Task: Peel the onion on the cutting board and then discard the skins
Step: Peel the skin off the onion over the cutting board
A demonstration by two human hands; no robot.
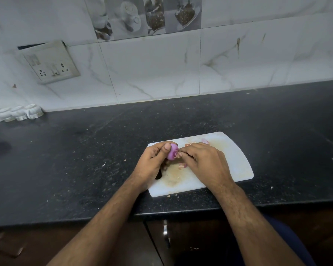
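Observation:
A small purple onion (171, 154) sits in my left hand (154, 162), just above the white cutting board (236, 166). The thumb and curled fingers of that hand wrap around it. My right hand (202, 162) comes in from the right and its fingertips pinch a flap of skin on the onion's right side. Loose skin pieces (182, 166) lie on the board under my hands, and more skins (205, 141) lie behind my right hand. Part of the onion is hidden by my fingers.
The board lies on a black stone counter (85, 160) near its front edge. Small white cups (19, 113) stand at the back left by the tiled wall. A wall socket (50, 64) is above them. A dark object (159, 175) lies under my left wrist.

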